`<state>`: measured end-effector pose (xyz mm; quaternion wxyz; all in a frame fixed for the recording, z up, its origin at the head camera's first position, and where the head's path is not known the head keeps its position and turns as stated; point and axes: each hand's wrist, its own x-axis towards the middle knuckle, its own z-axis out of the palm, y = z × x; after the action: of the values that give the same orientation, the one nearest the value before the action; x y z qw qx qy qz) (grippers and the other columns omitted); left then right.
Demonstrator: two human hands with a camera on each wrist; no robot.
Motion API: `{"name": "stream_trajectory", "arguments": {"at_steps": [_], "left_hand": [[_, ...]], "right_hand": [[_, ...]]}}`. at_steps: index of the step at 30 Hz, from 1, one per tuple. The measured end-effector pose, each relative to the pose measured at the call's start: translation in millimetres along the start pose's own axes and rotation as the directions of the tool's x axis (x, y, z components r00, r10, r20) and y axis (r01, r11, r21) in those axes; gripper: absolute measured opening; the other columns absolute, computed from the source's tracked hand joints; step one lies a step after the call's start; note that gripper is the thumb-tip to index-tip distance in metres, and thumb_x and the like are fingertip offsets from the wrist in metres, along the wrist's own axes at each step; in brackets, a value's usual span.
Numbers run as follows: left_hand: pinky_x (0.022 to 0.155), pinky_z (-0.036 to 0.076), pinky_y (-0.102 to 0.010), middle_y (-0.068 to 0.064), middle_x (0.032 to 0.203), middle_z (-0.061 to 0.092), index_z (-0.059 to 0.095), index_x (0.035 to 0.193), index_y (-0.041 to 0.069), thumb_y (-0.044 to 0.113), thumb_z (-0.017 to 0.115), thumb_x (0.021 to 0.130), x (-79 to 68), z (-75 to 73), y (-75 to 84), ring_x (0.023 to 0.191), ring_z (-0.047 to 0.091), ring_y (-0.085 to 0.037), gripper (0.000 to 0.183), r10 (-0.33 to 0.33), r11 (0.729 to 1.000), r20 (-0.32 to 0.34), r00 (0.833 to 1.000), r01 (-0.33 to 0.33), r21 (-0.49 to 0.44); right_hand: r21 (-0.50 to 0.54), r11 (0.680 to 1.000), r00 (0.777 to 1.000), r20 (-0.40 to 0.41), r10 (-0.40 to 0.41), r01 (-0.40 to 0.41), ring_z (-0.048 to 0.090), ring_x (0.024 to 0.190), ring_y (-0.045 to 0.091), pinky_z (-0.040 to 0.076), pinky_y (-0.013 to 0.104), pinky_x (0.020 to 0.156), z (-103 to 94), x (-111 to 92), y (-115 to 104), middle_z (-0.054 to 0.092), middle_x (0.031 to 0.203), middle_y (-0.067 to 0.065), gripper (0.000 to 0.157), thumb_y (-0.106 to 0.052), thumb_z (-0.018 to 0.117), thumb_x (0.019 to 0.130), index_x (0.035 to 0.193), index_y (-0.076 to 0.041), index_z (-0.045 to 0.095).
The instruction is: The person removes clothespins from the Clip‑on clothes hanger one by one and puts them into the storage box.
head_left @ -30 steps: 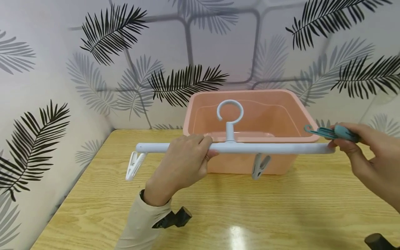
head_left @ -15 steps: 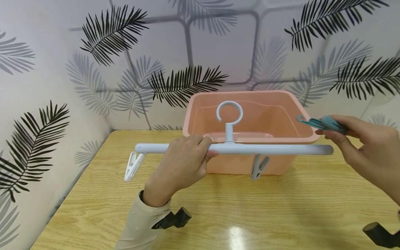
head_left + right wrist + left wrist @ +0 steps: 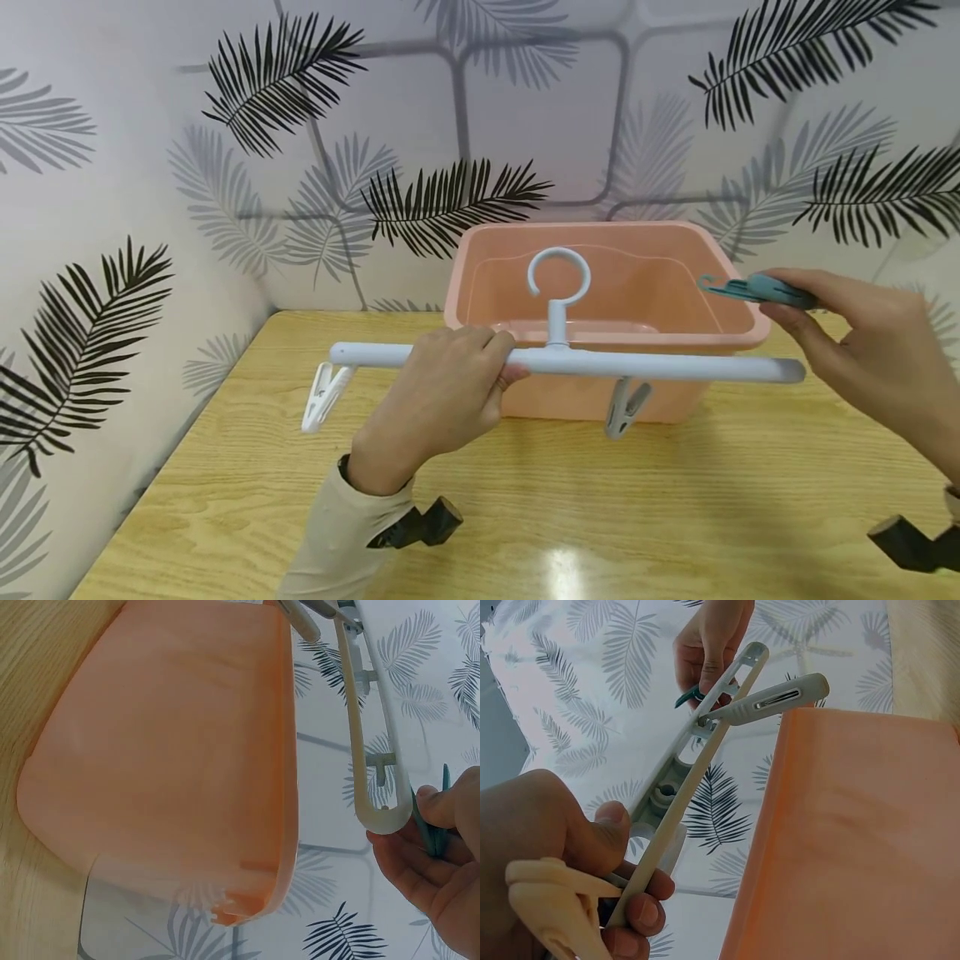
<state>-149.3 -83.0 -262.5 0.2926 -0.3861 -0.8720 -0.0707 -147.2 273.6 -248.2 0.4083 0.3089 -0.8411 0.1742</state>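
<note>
My left hand [image 3: 442, 383] grips the bar of a white clip hanger [image 3: 660, 365], left of its round hook. A white clip [image 3: 326, 396] hangs beneath the bar's left end, and a second clip [image 3: 626, 408] hangs right of centre. My right hand [image 3: 870, 333] pinches a teal clothes peg [image 3: 757, 289] with a hooked tip, pointing left above the bar's right end. In the left wrist view, thumb and fingers wrap the hanger's hollow underside [image 3: 660, 799]. The right wrist view has the right fingers close by the rounded bar end [image 3: 384, 817]; whether they touch cannot be told.
A pink plastic tub [image 3: 555, 402] stands behind the hanger, against the leaf-patterned backdrop [image 3: 532, 125]. Beneath it spreads a wood-grain table [image 3: 600, 500]. A black wrist mount [image 3: 423, 523] sticks out from the left sleeve, and another [image 3: 911, 546] from the right.
My right hand has carried the teal clothes peg left and slightly up, away from the bar end. The hanger's right end has dipped a little. The left hand keeps its grip.
</note>
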Motion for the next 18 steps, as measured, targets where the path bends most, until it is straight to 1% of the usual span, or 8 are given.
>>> {"name": "stream_trajectory", "arguments": {"at_steps": [2,5,7,9,12,14,18], "left_hand": [[0.045,0.033,-0.028,0.003,0.061,0.038,0.049,0.074,0.011,0.024,0.063,0.094,0.7,-0.1,0.3,0.050,0.040,-0.013,0.027,0.002,1.000,0.003,1.000,-0.002,0.002],[0.045,0.032,-0.028,0.003,0.061,0.038,0.049,0.074,0.011,0.024,0.063,0.093,1.3,-0.6,0.8,0.050,0.041,-0.013,0.027,0.003,1.000,0.001,1.000,-0.003,0.007],[0.045,0.032,-0.028,0.003,0.061,0.038,0.049,0.074,0.011,0.024,0.064,0.093,1.4,-0.6,0.9,0.050,0.041,-0.013,0.028,0.004,1.000,-0.002,1.000,-0.004,0.005],[0.045,0.032,-0.027,0.004,0.061,0.038,0.049,0.074,0.011,0.025,0.064,0.093,1.2,-0.5,1.0,0.050,0.041,-0.013,0.028,0.004,1.000,-0.008,1.000,-0.004,0.000],[0.044,0.032,-0.027,0.004,0.061,0.038,0.050,0.074,0.011,0.026,0.064,0.093,0.9,-0.4,1.0,0.050,0.041,-0.013,0.028,0.007,1.000,-0.016,1.000,-0.007,-0.003],[0.045,0.032,-0.027,0.004,0.061,0.038,0.050,0.074,0.011,0.026,0.064,0.093,0.4,-0.5,0.9,0.050,0.042,-0.013,0.028,0.007,1.000,-0.021,1.000,-0.007,0.000],[0.045,0.034,-0.028,0.003,0.062,0.039,0.051,0.075,0.010,0.026,0.064,0.093,0.0,-1.6,0.2,0.051,0.043,-0.014,0.027,0.002,1.000,-0.026,1.000,-0.002,0.007]], "right_hand": [[-0.002,1.000,1.000,0.008,-0.016,0.016,0.045,0.084,-0.021,0.036,0.008,0.066,1.6,2.7,2.0,0.071,0.091,0.014,0.032,-0.027,0.059,0.096,0.108,0.002,0.068],[0.003,1.000,0.999,0.015,-0.031,0.031,0.047,0.081,-0.017,0.036,0.010,0.068,4.0,5.9,5.1,0.071,0.091,0.010,0.030,-0.027,0.059,0.096,0.107,0.000,0.068],[0.001,0.999,0.999,0.016,-0.037,0.037,0.047,0.083,-0.018,0.037,0.011,0.067,5.7,7.1,7.9,0.071,0.090,0.010,0.029,-0.026,0.059,0.096,0.108,-0.001,0.068],[-0.005,0.999,0.999,0.025,-0.038,0.038,0.046,0.083,-0.019,0.037,0.012,0.065,6.6,7.6,10.7,0.071,0.091,0.010,0.026,-0.022,0.061,0.095,0.109,-0.001,0.068],[-0.017,0.999,0.999,0.036,-0.039,0.039,0.048,0.081,-0.017,0.038,0.014,0.061,8.0,8.3,14.5,0.072,0.090,0.011,0.024,-0.016,0.065,0.093,0.110,0.000,0.068],[-0.023,0.999,0.998,0.042,-0.042,0.043,0.051,0.074,-0.011,0.038,0.014,0.059,9.2,9.3,16.2,0.072,0.090,0.011,0.024,-0.013,0.066,0.092,0.111,0.000,0.067],[-0.023,0.998,0.996,0.070,-0.056,0.058,0.051,0.058,0.003,0.032,0.015,0.051,12.5,12.2,19.4,0.072,0.089,0.013,0.023,-0.009,0.067,0.091,0.112,0.001,0.067]]}}
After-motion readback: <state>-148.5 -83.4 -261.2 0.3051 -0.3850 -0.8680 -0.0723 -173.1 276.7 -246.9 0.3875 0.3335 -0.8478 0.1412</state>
